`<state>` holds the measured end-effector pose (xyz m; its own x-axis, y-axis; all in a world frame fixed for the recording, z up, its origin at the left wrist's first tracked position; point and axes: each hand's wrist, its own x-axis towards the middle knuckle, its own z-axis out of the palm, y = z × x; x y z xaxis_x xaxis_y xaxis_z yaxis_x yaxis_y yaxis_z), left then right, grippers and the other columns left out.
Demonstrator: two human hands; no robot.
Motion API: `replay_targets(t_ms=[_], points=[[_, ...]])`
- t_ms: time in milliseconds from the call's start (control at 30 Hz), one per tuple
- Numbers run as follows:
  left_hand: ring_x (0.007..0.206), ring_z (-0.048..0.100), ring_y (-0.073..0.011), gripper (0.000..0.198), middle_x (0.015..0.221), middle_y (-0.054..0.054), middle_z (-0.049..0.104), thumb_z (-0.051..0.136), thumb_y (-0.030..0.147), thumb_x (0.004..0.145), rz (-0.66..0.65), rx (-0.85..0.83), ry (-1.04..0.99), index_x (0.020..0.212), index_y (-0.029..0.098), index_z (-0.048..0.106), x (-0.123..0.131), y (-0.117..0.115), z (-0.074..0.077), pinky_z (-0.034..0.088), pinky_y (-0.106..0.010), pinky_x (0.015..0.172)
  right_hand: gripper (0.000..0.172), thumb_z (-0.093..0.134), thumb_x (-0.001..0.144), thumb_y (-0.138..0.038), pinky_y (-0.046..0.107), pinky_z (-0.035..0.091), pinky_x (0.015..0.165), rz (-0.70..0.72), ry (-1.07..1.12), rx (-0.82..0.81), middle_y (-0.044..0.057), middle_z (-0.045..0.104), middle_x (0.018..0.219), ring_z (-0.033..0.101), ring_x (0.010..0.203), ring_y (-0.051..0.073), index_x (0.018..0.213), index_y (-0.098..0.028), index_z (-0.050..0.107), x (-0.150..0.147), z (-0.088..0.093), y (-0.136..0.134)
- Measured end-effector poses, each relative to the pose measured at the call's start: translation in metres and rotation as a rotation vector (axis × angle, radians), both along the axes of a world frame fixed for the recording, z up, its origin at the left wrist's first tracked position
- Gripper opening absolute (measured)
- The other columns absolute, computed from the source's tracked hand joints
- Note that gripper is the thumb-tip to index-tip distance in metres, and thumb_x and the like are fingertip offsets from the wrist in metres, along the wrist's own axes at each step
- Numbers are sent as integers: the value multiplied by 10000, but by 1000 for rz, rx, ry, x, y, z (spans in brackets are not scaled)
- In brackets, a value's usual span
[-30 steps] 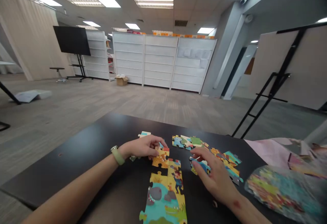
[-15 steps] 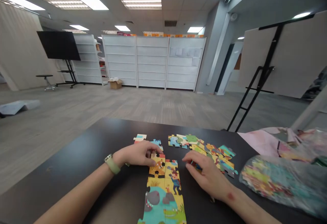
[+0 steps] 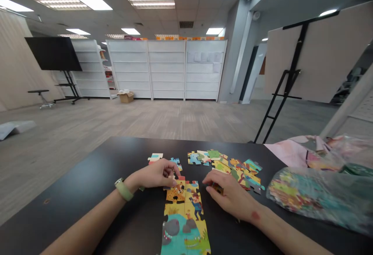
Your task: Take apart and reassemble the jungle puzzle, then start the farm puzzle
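Observation:
A joined strip of colourful puzzle pieces (image 3: 185,216) lies on the black table (image 3: 87,185) in front of me. My left hand (image 3: 155,175), with a green band at the wrist, rests at the strip's top left corner, fingers curled and pressing on the top orange piece (image 3: 176,193). My right hand (image 3: 229,195) lies just right of the strip, fingers bent over a loose piece (image 3: 217,188) at the near edge of a pile of loose pieces (image 3: 233,165). Two more loose pieces (image 3: 155,157) sit beyond my left hand.
A clear plastic bag with a printed picture (image 3: 309,200) and a pink cloth (image 3: 294,150) lie at the table's right. Beyond the table are grey carpet, white shelving (image 3: 166,68), a black screen on a stand (image 3: 54,55), and an easel board (image 3: 291,76).
The view has shifted left and down a little. My left hand has set the orange piece against the strip's top. My right hand has drawn closer to the strip from the loose pile.

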<state>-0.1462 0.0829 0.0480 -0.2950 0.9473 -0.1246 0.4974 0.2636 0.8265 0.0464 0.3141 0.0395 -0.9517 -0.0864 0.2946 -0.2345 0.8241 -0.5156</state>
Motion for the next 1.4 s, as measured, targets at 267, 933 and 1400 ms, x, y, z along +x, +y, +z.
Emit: replay_targets(t_ms=[267, 933, 1400], points=[[684, 591, -171, 221, 722, 2, 647, 771, 381, 757, 86, -33, 313, 839, 184, 714, 10, -1, 4, 381, -244, 591, 149, 537, 915, -134, 359, 502, 854, 15, -14, -3, 40, 686, 990, 644, 946, 209, 970, -219, 647, 0, 2, -3], [1162, 592, -295, 471, 1261, -96, 668, 695, 254, 802, 244, 111, 646, 1266, 207, 628, -16, -10, -2, 459, -392, 1005, 78, 682, 838, -174, 436, 477, 990, 131, -12, 139, 46, 709, 1032, 616, 1039, 238, 848, -232, 733, 7, 17, -9], [1262, 603, -328, 523, 1373, -96, 656, 636, 420, 882, 225, 47, 574, 1375, 248, 618, -22, -7, -20, 464, -442, 1093, 698, 420, 733, 63, 428, 490, 1014, -443, 57, 326, 149, 665, 1281, 592, 1184, 279, 1387, -132, 571, 3, 22, 70]])
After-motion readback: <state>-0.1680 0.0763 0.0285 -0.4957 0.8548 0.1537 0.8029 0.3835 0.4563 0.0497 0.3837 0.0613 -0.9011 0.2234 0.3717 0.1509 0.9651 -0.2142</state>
